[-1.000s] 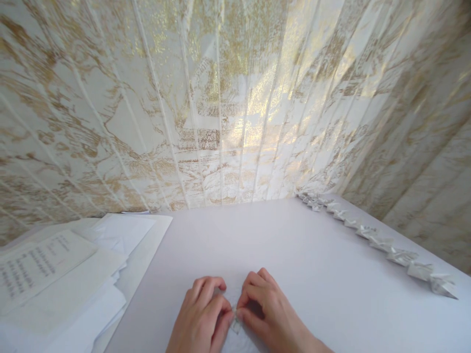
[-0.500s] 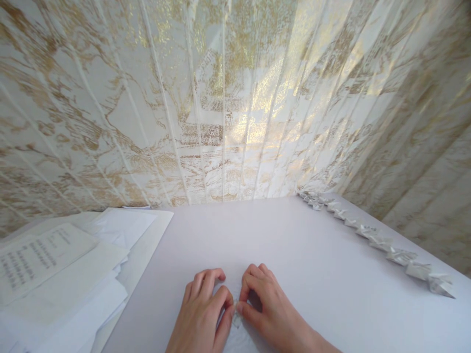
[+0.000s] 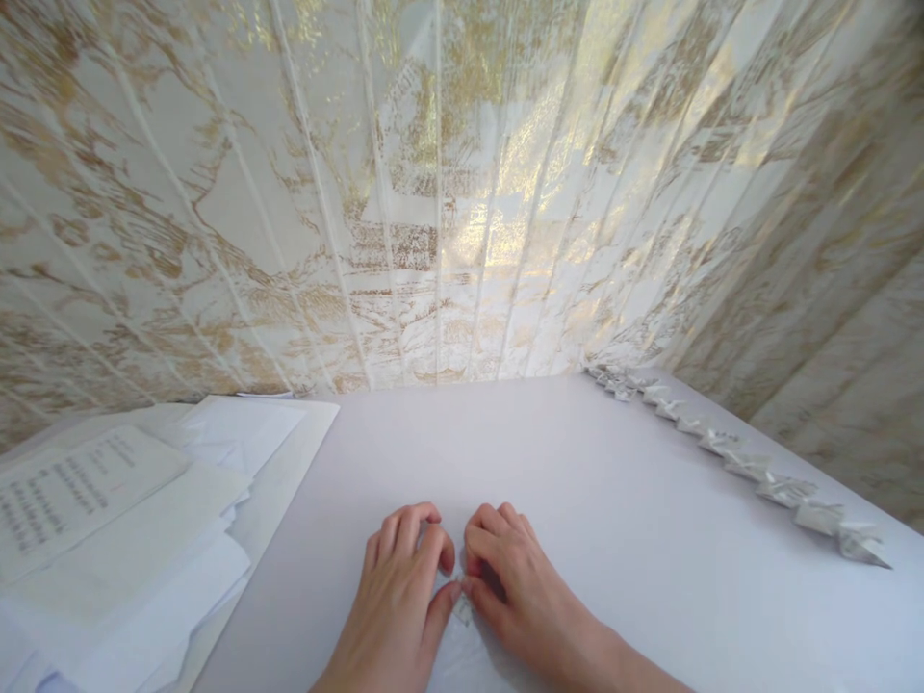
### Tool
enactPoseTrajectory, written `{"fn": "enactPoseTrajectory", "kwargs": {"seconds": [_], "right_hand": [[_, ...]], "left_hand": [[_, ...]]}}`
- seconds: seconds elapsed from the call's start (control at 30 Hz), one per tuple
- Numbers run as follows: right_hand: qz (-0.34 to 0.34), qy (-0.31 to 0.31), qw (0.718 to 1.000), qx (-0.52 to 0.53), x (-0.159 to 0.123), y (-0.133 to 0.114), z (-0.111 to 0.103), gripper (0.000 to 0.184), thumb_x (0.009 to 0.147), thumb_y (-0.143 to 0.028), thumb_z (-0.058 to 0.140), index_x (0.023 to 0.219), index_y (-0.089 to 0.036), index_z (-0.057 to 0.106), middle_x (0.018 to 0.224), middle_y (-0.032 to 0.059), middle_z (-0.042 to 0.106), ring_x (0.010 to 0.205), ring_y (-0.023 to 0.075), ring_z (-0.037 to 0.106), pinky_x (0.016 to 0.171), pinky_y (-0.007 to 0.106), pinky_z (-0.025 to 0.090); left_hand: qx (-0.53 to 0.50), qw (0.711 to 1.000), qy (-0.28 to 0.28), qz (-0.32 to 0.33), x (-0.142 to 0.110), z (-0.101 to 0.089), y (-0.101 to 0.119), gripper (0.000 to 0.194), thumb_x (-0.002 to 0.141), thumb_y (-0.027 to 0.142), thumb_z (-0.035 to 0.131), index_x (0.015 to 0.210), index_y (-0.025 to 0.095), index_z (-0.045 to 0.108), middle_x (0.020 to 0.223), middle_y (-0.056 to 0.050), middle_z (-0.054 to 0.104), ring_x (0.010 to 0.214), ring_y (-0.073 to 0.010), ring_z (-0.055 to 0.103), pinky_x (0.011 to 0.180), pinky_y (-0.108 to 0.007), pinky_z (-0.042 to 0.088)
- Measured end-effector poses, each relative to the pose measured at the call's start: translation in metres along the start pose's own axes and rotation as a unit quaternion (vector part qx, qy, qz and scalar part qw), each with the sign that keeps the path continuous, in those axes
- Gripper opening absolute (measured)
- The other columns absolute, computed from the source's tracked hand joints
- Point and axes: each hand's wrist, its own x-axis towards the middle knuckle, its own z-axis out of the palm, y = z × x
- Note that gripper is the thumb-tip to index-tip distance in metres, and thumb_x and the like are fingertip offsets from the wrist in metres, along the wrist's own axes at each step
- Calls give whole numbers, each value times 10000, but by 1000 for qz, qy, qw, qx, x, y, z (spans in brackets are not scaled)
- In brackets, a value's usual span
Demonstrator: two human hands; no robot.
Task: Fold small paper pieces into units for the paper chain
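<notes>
My left hand [image 3: 400, 597] and my right hand [image 3: 516, 587] rest side by side on the white table [image 3: 577, 500] near its front edge. Both have their fingers curled and their thumbs meet over a small piece of folded paper [image 3: 462, 611]. Only a small corner of that paper shows between the thumbs. Its shape is mostly hidden under my fingers.
A row of several small folded paper pieces [image 3: 751, 467] runs along the table's right edge. A loose pile of white sheets [image 3: 122, 539], one with printed text, lies at the left. A white and gold curtain [image 3: 448, 192] hangs right behind the table.
Both hands have shifted slightly away from me on the table and drawn closer together, still pinching the small folded paper. The view has tilted a little.
</notes>
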Motion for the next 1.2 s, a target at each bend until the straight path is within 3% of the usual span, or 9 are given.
{"fn": "enactPoseTrajectory", "kwargs": {"seconds": [0.23, 0.47, 0.67, 0.9, 1.2], "right_hand": [[-28, 15, 999, -16, -5, 1, 0, 228, 765, 23, 553, 742, -199, 508, 879, 1, 551, 863, 192, 466, 779, 334, 338], [-1, 41, 999, -13, -7, 4, 3, 198, 775, -16, 615, 746, -198, 544, 890, -5, 563, 883, 186, 485, 804, 327, 349], [22, 42, 999, -7, -6, 0, 1, 214, 760, -8, 644, 740, -188, 528, 879, -10, 569, 894, 184, 485, 812, 324, 343], [45, 3, 999, 15, -1, 1, -7, 191, 772, -89, 706, 729, -193, 551, 925, -12, 576, 942, 192, 491, 853, 344, 332], [28, -48, 998, -15, 7, -6, -11, 266, 707, 5, 614, 782, -205, 469, 906, -15, 547, 897, 191, 474, 812, 338, 336]], "left_hand": [[-25, 999, -27, -10, 0, 1, 3, 101, 879, 157, 469, 851, 229, 534, 1139, -65, 539, 1161, -282, 463, 939, -471, 411], [-121, 991, -44, -35, 2, -11, -5, 147, 880, 202, 472, 928, 272, 593, 1119, -23, 534, 1159, -249, 450, 1002, -455, 385], [-59, 994, -65, -63, 7, -14, 13, 182, 749, 111, 559, 859, 246, 611, 1100, -29, 560, 1148, -263, 454, 981, -459, 374], [-47, 992, -93, -69, 21, -18, 17, 197, 666, 71, 569, 767, 230, 628, 1080, -34, 581, 1114, -273, 480, 956, -472, 382], [-38, 992, -106, -65, 18, -15, 18, 189, 691, 57, 525, 767, 230, 529, 1084, -20, 571, 1100, -245, 477, 929, -419, 375]]}}
